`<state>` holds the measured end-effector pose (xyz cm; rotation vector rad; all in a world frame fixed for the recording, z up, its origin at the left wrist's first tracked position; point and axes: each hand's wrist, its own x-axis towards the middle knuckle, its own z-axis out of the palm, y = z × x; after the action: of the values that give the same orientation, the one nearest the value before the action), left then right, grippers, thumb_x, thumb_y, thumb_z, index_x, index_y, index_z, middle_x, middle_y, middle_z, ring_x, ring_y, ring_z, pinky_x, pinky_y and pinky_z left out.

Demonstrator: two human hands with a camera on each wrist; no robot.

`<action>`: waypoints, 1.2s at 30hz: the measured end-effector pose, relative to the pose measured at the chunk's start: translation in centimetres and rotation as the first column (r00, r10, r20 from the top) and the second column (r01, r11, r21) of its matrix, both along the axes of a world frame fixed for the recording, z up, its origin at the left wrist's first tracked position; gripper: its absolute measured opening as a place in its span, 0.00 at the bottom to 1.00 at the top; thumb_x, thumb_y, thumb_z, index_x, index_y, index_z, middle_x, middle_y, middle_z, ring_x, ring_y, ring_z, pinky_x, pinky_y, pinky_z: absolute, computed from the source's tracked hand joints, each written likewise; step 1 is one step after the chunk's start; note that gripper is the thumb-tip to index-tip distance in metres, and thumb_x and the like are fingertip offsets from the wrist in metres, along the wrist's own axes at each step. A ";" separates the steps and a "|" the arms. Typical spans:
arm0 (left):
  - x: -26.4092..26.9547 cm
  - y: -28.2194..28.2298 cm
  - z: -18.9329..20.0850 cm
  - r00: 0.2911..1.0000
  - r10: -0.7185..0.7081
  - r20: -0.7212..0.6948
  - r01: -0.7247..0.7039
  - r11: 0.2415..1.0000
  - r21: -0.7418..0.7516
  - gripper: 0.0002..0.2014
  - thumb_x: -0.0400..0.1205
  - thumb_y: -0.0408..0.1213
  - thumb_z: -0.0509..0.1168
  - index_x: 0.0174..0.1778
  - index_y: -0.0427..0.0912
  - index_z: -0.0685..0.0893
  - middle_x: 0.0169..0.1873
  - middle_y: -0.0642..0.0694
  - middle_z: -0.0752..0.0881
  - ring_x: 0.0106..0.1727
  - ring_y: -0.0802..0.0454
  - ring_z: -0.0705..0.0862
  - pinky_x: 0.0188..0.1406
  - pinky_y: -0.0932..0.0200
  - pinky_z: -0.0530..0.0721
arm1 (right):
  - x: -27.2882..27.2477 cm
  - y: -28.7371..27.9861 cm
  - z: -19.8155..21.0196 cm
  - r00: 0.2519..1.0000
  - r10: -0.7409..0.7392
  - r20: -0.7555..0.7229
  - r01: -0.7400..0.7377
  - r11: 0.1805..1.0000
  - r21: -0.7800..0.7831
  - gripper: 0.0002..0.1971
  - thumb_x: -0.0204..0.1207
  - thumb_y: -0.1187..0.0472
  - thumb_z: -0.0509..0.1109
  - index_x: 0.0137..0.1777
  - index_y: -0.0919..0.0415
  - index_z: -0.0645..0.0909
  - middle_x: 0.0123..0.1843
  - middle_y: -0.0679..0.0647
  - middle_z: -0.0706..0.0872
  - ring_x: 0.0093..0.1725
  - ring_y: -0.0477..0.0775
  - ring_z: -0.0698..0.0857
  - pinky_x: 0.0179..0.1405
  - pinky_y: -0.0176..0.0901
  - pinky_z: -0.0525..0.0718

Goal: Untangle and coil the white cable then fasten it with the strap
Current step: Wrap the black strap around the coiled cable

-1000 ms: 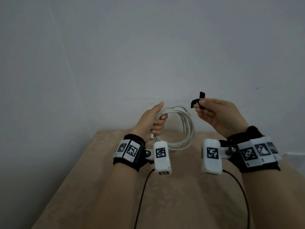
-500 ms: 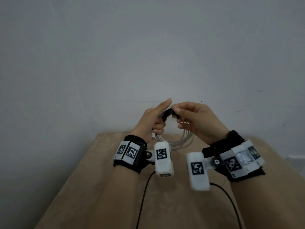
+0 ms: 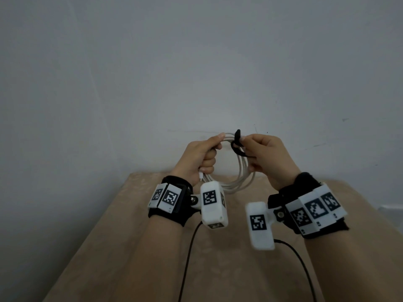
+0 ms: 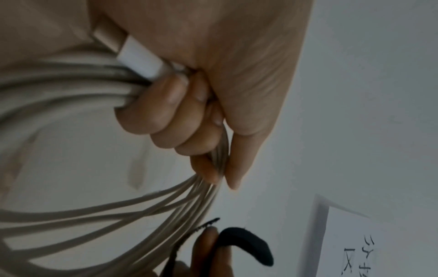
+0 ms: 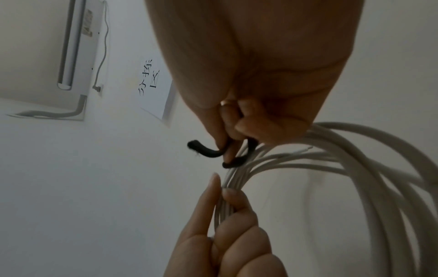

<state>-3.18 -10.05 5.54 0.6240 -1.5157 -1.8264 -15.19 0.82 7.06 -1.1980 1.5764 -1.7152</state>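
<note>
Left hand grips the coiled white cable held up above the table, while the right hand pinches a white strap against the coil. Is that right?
Not quite: the strap is black, not white, as the head view shows. The rest holds: the left hand grips the coiled white cable, and the right hand pinches the strap against it.

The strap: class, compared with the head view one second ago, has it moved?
Yes. The strap, pinched by the right hand, has moved left along the wall to the cable by the left hand.

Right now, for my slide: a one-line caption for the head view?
Left hand grips the coiled cable while right hand holds the strap against it, above the table.
</note>
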 end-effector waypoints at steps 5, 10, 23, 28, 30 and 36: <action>0.0 -0.2 0.0 0.997 -0.054 -0.052 0.056 0.998 0.035 0.18 0.86 0.49 0.60 0.32 0.43 0.73 0.15 0.55 0.60 0.13 0.62 0.55 0.12 0.68 0.52 | -1.0 0.5 0.3 0.998 -0.053 0.029 0.052 0.999 0.007 0.11 0.78 0.56 0.71 0.40 0.65 0.85 0.16 0.41 0.68 0.16 0.41 0.64 0.18 0.33 0.70; 0.1 0.0 0.2 0.993 -0.058 -0.105 0.062 0.998 0.033 0.20 0.87 0.51 0.56 0.32 0.43 0.70 0.16 0.55 0.61 0.13 0.62 0.55 0.12 0.68 0.53 | -1.6 0.9 0.6 0.987 0.052 0.152 -0.054 0.998 0.014 0.12 0.79 0.54 0.68 0.36 0.59 0.83 0.23 0.45 0.77 0.23 0.44 0.73 0.28 0.36 0.79; -1.0 1.1 -0.3 0.904 -0.399 -0.154 0.390 0.917 -0.090 0.23 0.87 0.49 0.49 0.28 0.42 0.69 0.13 0.55 0.62 0.12 0.61 0.56 0.16 0.63 0.50 | -1.1 -0.6 -0.4 0.608 0.525 0.596 -0.331 0.849 -0.411 0.14 0.78 0.53 0.61 0.33 0.56 0.80 0.56 0.61 0.86 0.63 0.60 0.84 0.63 0.52 0.84; -1.2 1.1 -0.9 0.863 -0.483 -0.149 0.480 0.875 -0.059 0.23 0.86 0.49 0.49 0.28 0.42 0.71 0.12 0.55 0.64 0.12 0.62 0.58 0.19 0.58 0.49 | -0.8 -0.8 -0.3 0.545 0.478 0.688 -0.222 0.874 -0.432 0.24 0.83 0.53 0.57 0.27 0.58 0.83 0.43 0.55 0.88 0.49 0.55 0.90 0.56 0.51 0.86; -1.1 1.1 -0.8 0.878 -0.466 -0.112 0.458 0.885 -0.090 0.21 0.85 0.49 0.51 0.29 0.41 0.71 0.13 0.55 0.64 0.13 0.61 0.58 0.21 0.57 0.49 | -0.8 -1.0 -0.3 0.544 0.456 0.704 -0.193 0.885 -0.424 0.26 0.84 0.53 0.56 0.26 0.59 0.83 0.38 0.54 0.86 0.46 0.53 0.90 0.55 0.49 0.86; -0.8 1.8 -0.2 0.920 -0.389 0.051 0.392 0.900 -0.191 0.19 0.80 0.49 0.57 0.33 0.36 0.77 0.14 0.50 0.69 0.16 0.56 0.65 0.21 0.61 0.62 | -0.8 -1.2 -0.5 0.618 0.402 0.675 -0.158 0.905 -0.394 0.16 0.84 0.57 0.57 0.35 0.62 0.75 0.36 0.55 0.78 0.45 0.54 0.81 0.56 0.44 0.84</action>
<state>-3.98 -8.23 5.36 0.2431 -1.9094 -1.9239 -15.97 -0.41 6.53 -0.6399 0.5953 -1.9044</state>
